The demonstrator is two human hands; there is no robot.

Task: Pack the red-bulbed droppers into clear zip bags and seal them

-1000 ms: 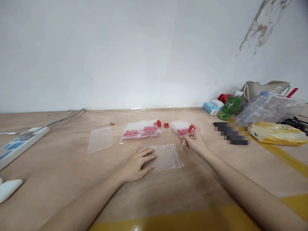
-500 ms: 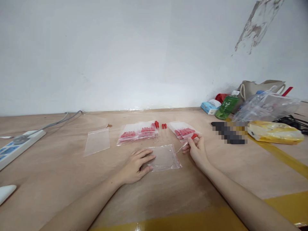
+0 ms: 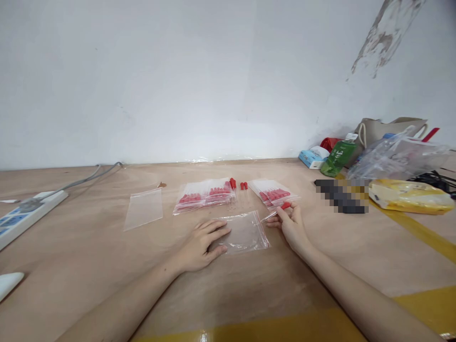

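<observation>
My left hand [image 3: 204, 244] lies flat with fingers spread on the left part of a clear zip-lock bag [image 3: 245, 232]. A glass dropper with a red rubber bulb [image 3: 285, 205] is pinched in my right hand [image 3: 294, 225]. Its thin tip points left and is at the bag's red-lined mouth; whether it is inside I cannot tell. Behind the bag lie loose droppers with red bulbs [image 3: 232, 184], between a left stack of filled bags [image 3: 203, 194] and a right stack of filled bags [image 3: 274, 193]. Another flat, clear bag [image 3: 144, 209] lies to the left.
A white power strip [image 3: 32, 216] with a grey cable is at the left. On the right stand a green bottle [image 3: 340, 154] and a blue tissue pack [image 3: 313, 157], near a yellow packet [image 3: 409, 196] and plastic bags [image 3: 399, 154]. Yellow tape [image 3: 420, 235] crosses the table.
My right hand has shifted slightly left, bringing the dropper's tip to the bag's mouth and tilting it flatter. The mouth edge looks a little raised. My left hand stays in place.
</observation>
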